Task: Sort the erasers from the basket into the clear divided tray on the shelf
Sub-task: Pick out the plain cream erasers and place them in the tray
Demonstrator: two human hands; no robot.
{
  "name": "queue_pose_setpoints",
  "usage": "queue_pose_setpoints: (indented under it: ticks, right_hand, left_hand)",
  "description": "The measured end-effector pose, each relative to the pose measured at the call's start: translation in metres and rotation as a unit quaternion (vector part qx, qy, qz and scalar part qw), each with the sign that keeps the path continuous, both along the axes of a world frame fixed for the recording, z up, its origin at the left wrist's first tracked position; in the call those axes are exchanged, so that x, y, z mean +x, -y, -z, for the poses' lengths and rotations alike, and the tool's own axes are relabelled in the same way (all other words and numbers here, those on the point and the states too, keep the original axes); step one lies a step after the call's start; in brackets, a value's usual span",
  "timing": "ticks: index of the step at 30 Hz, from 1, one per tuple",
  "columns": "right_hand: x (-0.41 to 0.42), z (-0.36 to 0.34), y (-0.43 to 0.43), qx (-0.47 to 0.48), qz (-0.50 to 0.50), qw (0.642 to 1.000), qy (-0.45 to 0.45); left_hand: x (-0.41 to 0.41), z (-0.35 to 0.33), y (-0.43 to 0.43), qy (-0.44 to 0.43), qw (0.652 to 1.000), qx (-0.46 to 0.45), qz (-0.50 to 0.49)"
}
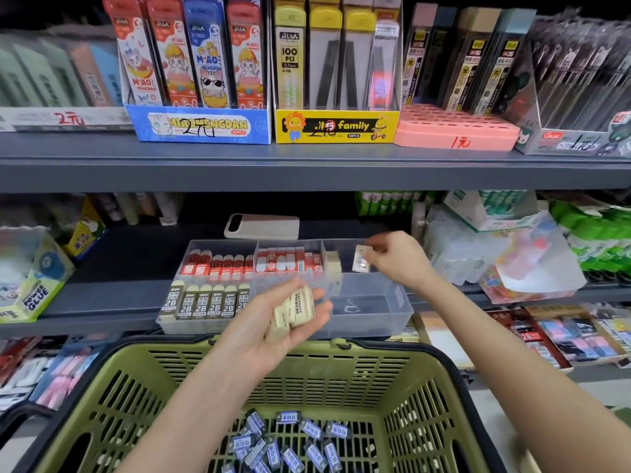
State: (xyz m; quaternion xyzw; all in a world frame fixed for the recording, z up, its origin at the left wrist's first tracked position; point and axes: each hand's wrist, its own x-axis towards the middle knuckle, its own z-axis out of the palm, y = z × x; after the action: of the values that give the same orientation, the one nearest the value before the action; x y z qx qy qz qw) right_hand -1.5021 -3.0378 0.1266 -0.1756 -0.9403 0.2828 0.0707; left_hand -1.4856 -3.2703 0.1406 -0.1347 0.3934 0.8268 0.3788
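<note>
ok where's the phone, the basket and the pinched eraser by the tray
phone (pixel 261 226), head view, middle of its back
basket (pixel 358 377), head view, far green wall
eraser (pixel 360 259), head view, its wrapped front face

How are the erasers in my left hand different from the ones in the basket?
The cream erasers are held stacked in the left hand; the blue-sleeved erasers lie scattered on the basket floor. The cream ones number a few; the blue-sleeved ones are many. Both are small rectangular blocks.
</note>
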Motion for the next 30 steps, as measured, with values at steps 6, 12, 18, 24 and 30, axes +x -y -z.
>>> queue_pose_setpoints:
  ticks: [6,12,18,24,30]
  right_hand:
    - [-0.014,-0.001,0.003,0.027,-0.042,0.998,0.026]
    - [-0.015,0.002,0.006,0.036,-0.098,0.990,0.094]
    - [-0.016,0.002,0.004,0.014,-0.157,0.976,0.149]
    - [0.003,-0.010,0.018,0.081,-0.140,0.985,0.064]
    - [0.040,-0.028,0.059,-0.003,-0.262,0.964,-0.049]
  left_hand:
    - [0.000,-0.002,0.002,0.015,0.999,0.019,0.026]
    - [-0.002,-0.003,0.001,0.053,0.996,0.065,0.012]
    - [-0.005,0.000,0.000,0.052,0.997,0.052,0.002]
    - [-0.007,0.001,-0.001,0.052,0.996,0.068,0.016]
    - [-0.008,0.000,-0.006,0.047,0.995,0.086,0.020]
